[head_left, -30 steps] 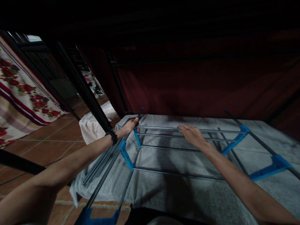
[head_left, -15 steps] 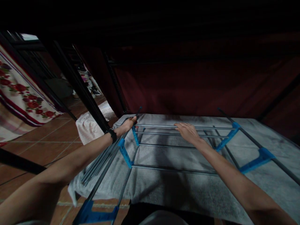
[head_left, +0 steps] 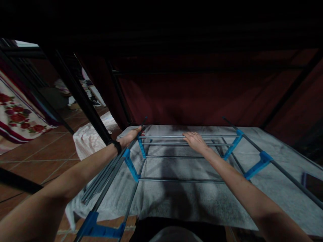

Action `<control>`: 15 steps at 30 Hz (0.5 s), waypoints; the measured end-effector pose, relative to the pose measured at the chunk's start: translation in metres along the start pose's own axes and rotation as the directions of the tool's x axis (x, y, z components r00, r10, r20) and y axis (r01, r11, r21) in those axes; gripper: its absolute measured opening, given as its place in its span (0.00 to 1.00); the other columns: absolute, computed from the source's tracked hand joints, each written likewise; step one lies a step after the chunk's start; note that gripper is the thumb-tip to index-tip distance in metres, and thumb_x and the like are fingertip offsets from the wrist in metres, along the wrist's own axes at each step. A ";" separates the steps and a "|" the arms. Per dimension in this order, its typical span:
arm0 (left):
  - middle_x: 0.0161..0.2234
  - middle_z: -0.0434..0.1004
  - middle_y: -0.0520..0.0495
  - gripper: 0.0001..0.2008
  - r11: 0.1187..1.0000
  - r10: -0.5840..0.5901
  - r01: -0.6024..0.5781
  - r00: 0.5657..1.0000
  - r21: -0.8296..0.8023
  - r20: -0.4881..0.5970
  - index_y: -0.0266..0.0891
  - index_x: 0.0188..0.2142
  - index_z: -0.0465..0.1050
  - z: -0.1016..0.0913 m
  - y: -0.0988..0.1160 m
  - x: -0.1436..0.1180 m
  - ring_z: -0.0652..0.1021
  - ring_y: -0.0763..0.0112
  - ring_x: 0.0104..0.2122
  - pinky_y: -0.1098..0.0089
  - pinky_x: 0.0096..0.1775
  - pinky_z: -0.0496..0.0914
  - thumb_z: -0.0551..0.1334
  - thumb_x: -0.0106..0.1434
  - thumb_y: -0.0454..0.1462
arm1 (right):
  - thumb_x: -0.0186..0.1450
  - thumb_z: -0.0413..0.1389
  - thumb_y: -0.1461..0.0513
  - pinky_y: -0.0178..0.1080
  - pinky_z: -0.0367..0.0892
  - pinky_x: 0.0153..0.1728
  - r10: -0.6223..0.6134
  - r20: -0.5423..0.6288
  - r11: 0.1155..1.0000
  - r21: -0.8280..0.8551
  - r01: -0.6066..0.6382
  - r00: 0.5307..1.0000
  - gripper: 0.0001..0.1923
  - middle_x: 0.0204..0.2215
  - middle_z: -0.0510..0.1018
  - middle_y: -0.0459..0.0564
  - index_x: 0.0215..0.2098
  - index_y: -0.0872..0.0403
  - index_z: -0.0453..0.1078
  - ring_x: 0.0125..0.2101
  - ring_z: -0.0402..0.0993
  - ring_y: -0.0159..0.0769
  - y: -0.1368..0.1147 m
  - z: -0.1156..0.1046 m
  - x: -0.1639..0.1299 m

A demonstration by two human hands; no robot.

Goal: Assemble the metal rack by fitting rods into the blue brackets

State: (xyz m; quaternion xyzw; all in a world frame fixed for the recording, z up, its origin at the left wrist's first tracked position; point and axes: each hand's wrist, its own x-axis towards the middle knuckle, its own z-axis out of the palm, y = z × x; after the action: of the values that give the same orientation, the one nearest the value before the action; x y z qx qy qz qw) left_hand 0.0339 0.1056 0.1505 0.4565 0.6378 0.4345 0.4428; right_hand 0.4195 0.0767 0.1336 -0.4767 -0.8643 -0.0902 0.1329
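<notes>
The left hand (head_left: 131,136) still grips the far left corner of the metal rack (head_left: 176,158); the right hand (head_left: 193,140) still lies flat and open on its far silver bar (head_left: 186,136); the rack rests on the grey towel (head_left: 176,198); only the view has shifted a little, so nothing has come apart or joined yet.

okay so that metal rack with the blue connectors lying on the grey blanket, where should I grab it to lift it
Probably by its long side rails, one hand per side, from above. The rack lies flat on the grey blanket, and the blue connectors brace those rails. The left hand already rests on the left rail; the right hand lies on thin crossbars.
</notes>
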 end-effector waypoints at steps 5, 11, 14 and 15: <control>0.25 0.80 0.39 0.28 0.978 -0.197 0.204 0.973 -0.049 0.120 0.39 0.33 0.76 0.000 0.014 -0.016 0.78 0.56 0.21 0.60 0.24 0.73 0.57 0.63 0.61 | 0.76 0.47 0.57 0.39 0.63 0.49 0.021 0.002 1.000 0.001 -0.021 1.000 0.18 0.48 0.80 0.56 0.56 0.52 0.72 0.48 0.75 0.40 0.005 0.000 0.000; 0.22 0.79 0.39 0.31 0.995 -0.092 0.095 0.989 -0.015 0.113 0.36 0.31 0.76 0.009 0.021 -0.023 0.79 0.56 0.24 0.63 0.27 0.73 0.52 0.66 0.60 | 0.76 0.47 0.58 0.38 0.63 0.49 -0.008 -0.011 1.000 0.013 0.008 1.000 0.17 0.47 0.81 0.55 0.56 0.52 0.72 0.47 0.76 0.39 0.006 0.004 -0.003; 0.21 0.78 0.42 0.32 0.997 -0.082 0.083 0.989 -0.005 0.121 0.34 0.33 0.75 0.011 0.019 -0.023 0.78 0.57 0.24 0.63 0.27 0.73 0.48 0.69 0.59 | 0.76 0.48 0.58 0.39 0.63 0.49 -0.010 -0.012 1.000 0.018 0.010 1.000 0.16 0.47 0.81 0.55 0.55 0.52 0.73 0.47 0.76 0.40 0.006 0.004 -0.004; 0.20 0.78 0.42 0.33 0.996 -0.088 0.088 0.989 0.003 0.116 0.34 0.34 0.75 0.011 0.018 -0.023 0.78 0.58 0.23 0.64 0.27 0.72 0.47 0.69 0.59 | 0.76 0.48 0.58 0.39 0.63 0.49 -0.012 -0.016 1.000 0.019 0.013 1.000 0.16 0.47 0.81 0.55 0.55 0.52 0.73 0.47 0.76 0.40 0.006 0.004 -0.004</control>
State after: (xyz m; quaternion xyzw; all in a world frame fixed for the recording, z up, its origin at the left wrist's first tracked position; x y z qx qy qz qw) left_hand 0.0527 0.0891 0.1688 0.4521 0.6300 0.3880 0.4982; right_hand 0.4258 0.0779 0.1283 -0.4693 -0.8669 -0.0867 0.1439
